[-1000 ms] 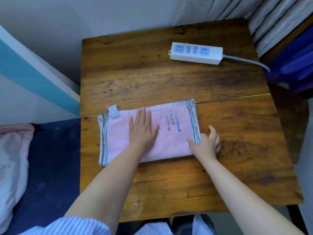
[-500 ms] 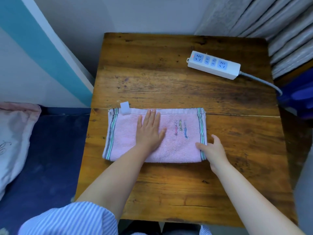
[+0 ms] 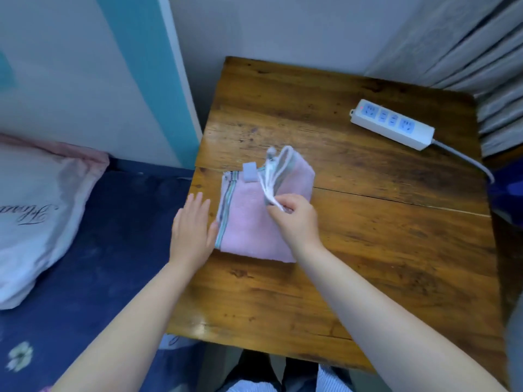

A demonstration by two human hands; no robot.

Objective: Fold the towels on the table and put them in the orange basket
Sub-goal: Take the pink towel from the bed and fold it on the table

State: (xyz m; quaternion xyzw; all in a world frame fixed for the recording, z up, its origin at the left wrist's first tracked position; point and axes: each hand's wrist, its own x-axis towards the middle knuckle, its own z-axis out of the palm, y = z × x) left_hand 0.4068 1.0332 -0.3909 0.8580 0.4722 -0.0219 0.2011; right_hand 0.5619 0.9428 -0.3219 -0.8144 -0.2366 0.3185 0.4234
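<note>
A pink towel (image 3: 246, 222) with striped ends lies on the wooden table (image 3: 368, 250), near its left edge. My right hand (image 3: 294, 219) pinches the towel's right end and holds it lifted and folded over toward the left, above the middle of the towel. My left hand (image 3: 192, 230) lies flat with straight fingers at the towel's left striped edge, partly past the table's side. A small white tag (image 3: 249, 172) shows at the towel's far left corner. No orange basket is in view.
A white power strip (image 3: 392, 124) with a grey cable lies at the table's far right. A dark blue bed (image 3: 99, 264) with a pale pillow (image 3: 36, 207) sits left of the table. Curtains (image 3: 467, 43) hang at the back right.
My right hand has taken the towel's right end and carried it up and left over the towel. My left hand slid from the towel's middle to its left edge. The view swung right.
</note>
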